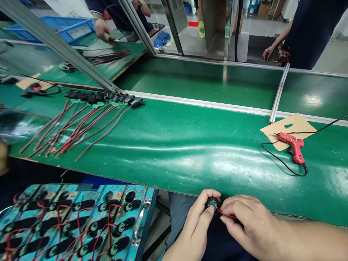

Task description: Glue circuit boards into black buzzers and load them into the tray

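At the front edge of the bench, my left hand is closed around a small round black part with a green circuit board showing in its end. A red wire runs out from that board. My right hand pinches the wire between thumb and fingers, a short way from the part. Both hands are above my lap. Left of them stands a blue tray with metal handles, filled with rows of black parts that have green boards and red wires.
A row of black parts with long red wires lies on the green bench. On the right, a red glue gun rests partly on cardboard. Metal framing crosses behind. Co-workers' hands show across the bench.
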Demonstrator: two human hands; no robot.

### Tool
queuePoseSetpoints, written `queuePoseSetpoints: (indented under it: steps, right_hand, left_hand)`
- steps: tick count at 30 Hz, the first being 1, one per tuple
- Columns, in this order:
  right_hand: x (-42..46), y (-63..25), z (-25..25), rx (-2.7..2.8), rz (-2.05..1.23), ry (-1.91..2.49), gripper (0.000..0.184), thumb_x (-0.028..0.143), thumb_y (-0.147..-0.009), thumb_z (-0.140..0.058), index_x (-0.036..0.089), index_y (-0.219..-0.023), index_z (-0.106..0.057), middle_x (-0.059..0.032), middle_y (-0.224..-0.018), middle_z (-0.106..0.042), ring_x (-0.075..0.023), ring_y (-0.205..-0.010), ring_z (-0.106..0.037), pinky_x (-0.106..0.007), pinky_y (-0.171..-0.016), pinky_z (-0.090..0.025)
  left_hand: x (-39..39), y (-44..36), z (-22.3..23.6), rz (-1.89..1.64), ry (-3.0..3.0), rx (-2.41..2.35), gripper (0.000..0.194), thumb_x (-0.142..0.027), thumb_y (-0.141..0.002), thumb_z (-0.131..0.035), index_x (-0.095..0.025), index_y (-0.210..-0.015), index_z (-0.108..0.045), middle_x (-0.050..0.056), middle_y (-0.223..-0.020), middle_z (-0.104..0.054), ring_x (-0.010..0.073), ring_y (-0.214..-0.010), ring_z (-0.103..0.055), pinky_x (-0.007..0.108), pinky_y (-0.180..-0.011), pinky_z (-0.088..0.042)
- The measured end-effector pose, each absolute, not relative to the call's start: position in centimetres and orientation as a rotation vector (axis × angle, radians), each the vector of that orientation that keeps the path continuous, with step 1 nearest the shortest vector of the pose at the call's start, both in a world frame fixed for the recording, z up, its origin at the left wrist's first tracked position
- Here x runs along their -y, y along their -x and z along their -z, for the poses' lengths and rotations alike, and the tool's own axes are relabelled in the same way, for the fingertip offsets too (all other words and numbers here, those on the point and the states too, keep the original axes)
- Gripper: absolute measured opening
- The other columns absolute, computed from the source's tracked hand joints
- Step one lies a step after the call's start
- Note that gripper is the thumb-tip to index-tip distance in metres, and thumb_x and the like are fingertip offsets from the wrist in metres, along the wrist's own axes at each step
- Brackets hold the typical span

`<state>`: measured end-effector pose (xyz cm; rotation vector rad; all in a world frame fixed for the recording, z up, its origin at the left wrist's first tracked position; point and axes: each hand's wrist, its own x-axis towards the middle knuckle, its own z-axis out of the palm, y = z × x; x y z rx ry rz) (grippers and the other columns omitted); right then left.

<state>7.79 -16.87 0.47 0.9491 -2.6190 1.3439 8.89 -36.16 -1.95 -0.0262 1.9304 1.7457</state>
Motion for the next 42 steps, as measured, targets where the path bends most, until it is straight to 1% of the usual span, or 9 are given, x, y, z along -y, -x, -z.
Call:
queuePoseSetpoints:
  steps: [4,11,17,23,30,35,38,40,42]
  right_hand:
    - [16.9,-7.8,-0.9,2.668,-1.327,-0.972,0.008,0.015,-0.094,-0.055,0.018,-0.100,-0.059,-0.0068,-0.089,-0.071,-0.0201,-0.079,-0.069,-0.032,-0.072,-0.060]
    - [16.7,-7.2,-1.3,2.755,-1.263,-1.095,0.028,0.021,-0.088,-0.068,0.012,-0.113,-0.065,-0.0119,-0.100,-0.071,-0.0257,-0.088,-0.068,-0.039,-0.077,-0.062]
    - [16.6,-7.3,-0.7,2.702,-1.239,-1.045,0.019,0.016,-0.096,-0.055,0.011,-0.111,-0.066,-0.0106,-0.094,-0.070,-0.0227,-0.084,-0.067,-0.037,-0.076,-0.061]
    - [16.4,-7.4,-0.8,2.649,-1.180,-1.034,0.017,0.014,-0.096,-0.054,0.011,-0.107,-0.066,-0.0097,-0.092,-0.070,-0.0204,-0.080,-0.066,-0.033,-0.077,-0.061]
    - [16.3,-7.4,-0.8,2.629,-1.157,-1.047,0.018,0.013,-0.098,-0.051,0.009,-0.106,-0.067,-0.0095,-0.089,-0.070,-0.0209,-0.080,-0.065,-0.034,-0.074,-0.060]
    - [16.2,-7.5,-0.7,2.639,-1.157,-1.040,0.017,0.012,-0.098,-0.052,0.010,-0.107,-0.067,-0.0094,-0.090,-0.070,-0.0206,-0.079,-0.065,-0.034,-0.074,-0.060]
    - [15.9,-7.6,-0.9,2.716,-1.227,-0.999,0.017,0.014,-0.096,-0.056,0.013,-0.110,-0.065,-0.0096,-0.096,-0.070,-0.0211,-0.083,-0.067,-0.035,-0.076,-0.060]
    - [15.5,-7.6,-1.1,2.766,-1.307,-0.965,0.019,0.014,-0.095,-0.057,0.015,-0.112,-0.065,-0.0091,-0.098,-0.071,-0.0205,-0.084,-0.068,-0.034,-0.076,-0.060]
    - [15.1,-7.6,-1.4,2.780,-1.374,-0.945,0.020,0.016,-0.095,-0.058,0.017,-0.114,-0.065,-0.0077,-0.098,-0.071,-0.0190,-0.082,-0.068,-0.031,-0.074,-0.060]
  left_hand:
    - [35.8,-8.8,2.1,-1.818,0.048,-1.919,0.029,-0.044,-0.104,-0.034,-0.026,-0.113,-0.055,0.003,-0.104,-0.060,0.0212,-0.103,-0.056,0.032,-0.096,-0.044]
    - [35.8,-9.3,2.7,-1.742,0.109,-1.950,0.033,-0.047,-0.105,-0.033,-0.025,-0.123,-0.050,0.008,-0.125,-0.054,0.0232,-0.123,-0.050,0.035,-0.108,-0.038]
    - [35.4,-8.8,2.1,-1.744,0.056,-1.866,0.026,-0.042,-0.105,-0.037,-0.027,-0.120,-0.051,0.005,-0.114,-0.057,0.0208,-0.113,-0.053,0.033,-0.103,-0.043]
    - [35.0,-8.6,2.1,-1.750,0.055,-1.837,0.030,-0.045,-0.105,-0.037,-0.030,-0.129,-0.042,0.006,-0.128,-0.052,0.0218,-0.129,-0.046,0.032,-0.107,-0.043]
    - [34.8,-8.4,1.5,-1.724,0.044,-1.807,0.035,-0.047,-0.105,-0.034,-0.029,-0.135,-0.029,0.007,-0.121,-0.051,0.0213,-0.126,-0.047,0.034,-0.107,-0.043]
    - [34.7,-8.4,1.7,-1.745,0.053,-1.778,0.036,-0.044,-0.105,-0.037,-0.029,-0.137,-0.028,0.007,-0.122,-0.051,0.0210,-0.127,-0.046,0.035,-0.112,-0.037]
    - [34.7,-8.3,1.9,-1.805,0.102,-1.726,0.034,-0.043,-0.104,-0.039,-0.029,-0.135,-0.035,0.006,-0.121,-0.052,0.0210,-0.117,-0.051,0.035,-0.102,-0.042]
    - [34.8,-8.1,1.8,-1.856,0.153,-1.685,0.033,-0.044,-0.103,-0.040,-0.028,-0.132,-0.041,0.004,-0.113,-0.054,0.0188,-0.097,-0.054,0.033,-0.088,-0.045]
    - [35.1,-7.8,1.6,-1.877,0.178,-1.689,0.033,-0.046,-0.102,-0.042,-0.028,-0.129,-0.047,0.003,-0.105,-0.054,0.0167,-0.082,-0.048,0.031,-0.079,-0.043]
